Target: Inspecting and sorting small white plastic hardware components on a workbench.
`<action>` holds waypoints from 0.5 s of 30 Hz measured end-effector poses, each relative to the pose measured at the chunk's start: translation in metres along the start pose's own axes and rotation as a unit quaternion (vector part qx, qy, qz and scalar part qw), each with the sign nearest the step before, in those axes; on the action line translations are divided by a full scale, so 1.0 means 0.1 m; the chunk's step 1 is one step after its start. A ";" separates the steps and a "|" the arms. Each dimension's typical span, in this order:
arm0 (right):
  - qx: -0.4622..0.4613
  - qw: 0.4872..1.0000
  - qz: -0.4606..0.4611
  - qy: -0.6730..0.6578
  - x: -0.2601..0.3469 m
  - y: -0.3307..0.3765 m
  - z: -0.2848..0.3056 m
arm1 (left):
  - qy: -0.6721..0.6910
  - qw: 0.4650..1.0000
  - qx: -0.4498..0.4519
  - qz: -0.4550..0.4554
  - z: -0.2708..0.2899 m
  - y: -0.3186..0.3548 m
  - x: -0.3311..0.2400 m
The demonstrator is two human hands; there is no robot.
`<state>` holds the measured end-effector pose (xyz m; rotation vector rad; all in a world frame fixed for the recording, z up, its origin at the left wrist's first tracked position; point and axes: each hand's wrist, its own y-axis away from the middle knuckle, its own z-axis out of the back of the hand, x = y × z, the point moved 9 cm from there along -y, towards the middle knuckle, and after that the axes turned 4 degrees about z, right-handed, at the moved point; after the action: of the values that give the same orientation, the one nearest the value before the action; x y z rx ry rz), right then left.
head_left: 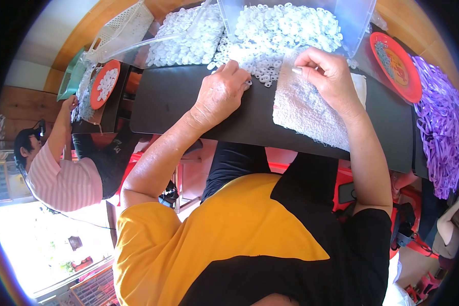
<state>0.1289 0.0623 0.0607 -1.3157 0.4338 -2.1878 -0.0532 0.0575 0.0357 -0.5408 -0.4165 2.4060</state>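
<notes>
White ring-shaped pieces (266,70), 12 o'clock, apparently being picked | left hand (221,91) being held curled, right hand (328,76) near-pinched; contents unclear | precise fingertip grip likely being needed

Small white plastic rings (266,71), each pierced by a hole, loosely scattered between the left hand (222,90) and the right hand (327,75), heaped thickly beyond both grips, a few seen close against the left one.
</notes>
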 end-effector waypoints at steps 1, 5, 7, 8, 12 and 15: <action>0.002 1.000 0.001 -0.003 0.00 0.00 -0.01 | -0.001 1.000 0.000 0.000 0.01 0.00 0.00; 0.007 1.000 0.010 -0.010 0.00 0.00 -0.03 | 0.013 1.000 0.000 0.002 -0.01 -0.01 0.02; 0.002 1.000 0.006 -0.010 -0.01 0.01 -0.03 | 0.014 1.000 0.000 0.004 -0.05 -0.01 0.03; -0.003 1.000 0.001 -0.009 -0.03 0.01 -0.02 | 0.004 1.000 -0.004 0.006 -0.06 -0.01 0.02; -0.007 1.000 -0.005 -0.020 -0.06 0.01 -0.03 | 0.019 1.000 -0.013 0.011 -0.04 -0.02 0.02; -0.005 1.000 -0.011 -0.020 -0.05 0.01 -0.03 | 0.033 0.999 -0.014 0.011 0.01 -0.01 -0.04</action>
<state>0.1287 0.0649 0.0553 -1.3742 0.4176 -2.1754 -0.0502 0.0554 0.0377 -0.6385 -0.4189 2.3992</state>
